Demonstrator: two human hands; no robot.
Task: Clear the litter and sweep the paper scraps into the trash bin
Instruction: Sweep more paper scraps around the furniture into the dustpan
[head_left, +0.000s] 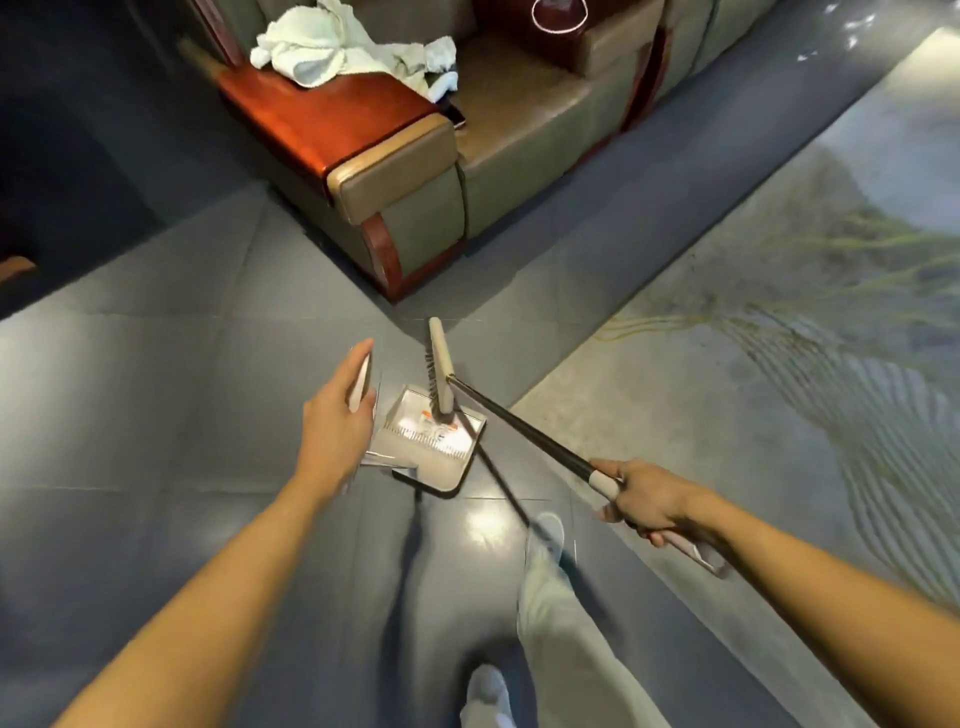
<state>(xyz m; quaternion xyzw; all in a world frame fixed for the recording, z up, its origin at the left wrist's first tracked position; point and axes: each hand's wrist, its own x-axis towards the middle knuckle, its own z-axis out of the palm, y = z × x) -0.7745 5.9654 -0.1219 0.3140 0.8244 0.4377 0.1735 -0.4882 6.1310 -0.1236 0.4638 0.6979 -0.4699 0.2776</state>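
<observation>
While the left hand (337, 421) grasps the pale handle (359, 387) of the dustpan (441, 470), the right hand (647, 501) is clenched round the broom (519, 431) at the pale sleeve on its dark pole. The dustpan sits on the grey floor (156, 389), just ahead of the person's 2 feet. The broom head (441, 364) rests at the pan's far edge. White-and-orange marks show in the pan; scraps or label, I cannot tell. Beyond stands a sofa (426, 218) with white towels (332, 52).

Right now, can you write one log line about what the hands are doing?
left hand: holds dustpan handle | right hand: grips broom | broom head: near end over dustpan
</observation>
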